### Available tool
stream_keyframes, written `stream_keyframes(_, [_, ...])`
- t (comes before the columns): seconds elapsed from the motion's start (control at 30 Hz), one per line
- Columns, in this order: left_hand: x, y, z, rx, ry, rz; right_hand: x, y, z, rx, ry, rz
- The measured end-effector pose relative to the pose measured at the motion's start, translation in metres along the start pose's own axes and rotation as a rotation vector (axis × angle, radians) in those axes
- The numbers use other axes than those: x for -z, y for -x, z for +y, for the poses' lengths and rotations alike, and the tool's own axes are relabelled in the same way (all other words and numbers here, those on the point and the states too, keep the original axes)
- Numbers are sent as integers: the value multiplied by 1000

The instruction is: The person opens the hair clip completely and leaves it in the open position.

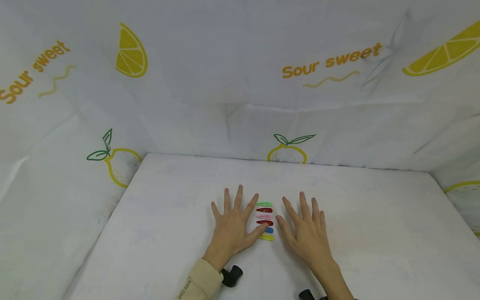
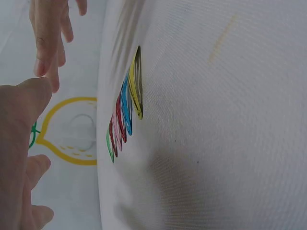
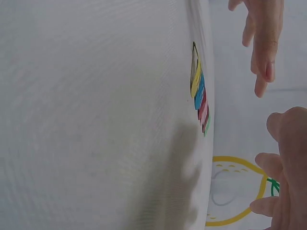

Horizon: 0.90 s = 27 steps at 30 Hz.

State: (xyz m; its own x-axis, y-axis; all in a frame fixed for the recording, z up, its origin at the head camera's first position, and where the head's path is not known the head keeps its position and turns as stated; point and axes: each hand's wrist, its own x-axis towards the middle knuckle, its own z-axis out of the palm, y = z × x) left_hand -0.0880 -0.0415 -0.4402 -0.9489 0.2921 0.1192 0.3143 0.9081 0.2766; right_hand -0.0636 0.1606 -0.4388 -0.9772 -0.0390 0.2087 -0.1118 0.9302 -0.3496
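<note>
Several snap hair clips lie in a neat column on the white table: a green clip at the far end, a red clip, a pink clip, another red clip, a blue clip and a yellow clip nearest. My left hand hovers over the table on their left, fingers spread, its thumb partly covering the blue clip in the head view. On their right my right hand is held with fingers apart. Both wrist views show the hands raised above the clips, holding nothing.
The white table reaches a back edge against a white cloth printed with lemons and lettering. A black wrist device sits under the left sleeve, and another black device is by the right wrist.
</note>
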Motion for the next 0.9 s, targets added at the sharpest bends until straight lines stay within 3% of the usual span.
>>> stream_keyframes(0.23, [-2,1,-2,-4,23,-2,-2,0,0,9,-18,-2])
stream_keyframes(0.67, [-4,0,-2,-4,51,-11,-4,-2,-5,39,-71,78])
stream_keyframes(0.8, [-5,-2,-3,-26,68,1,-9,-4,-6,36,-138,103])
stream_keyframes(0.9, [-6,-5,-7,-68,82,44,-13,-7,-6,26,-212,116])
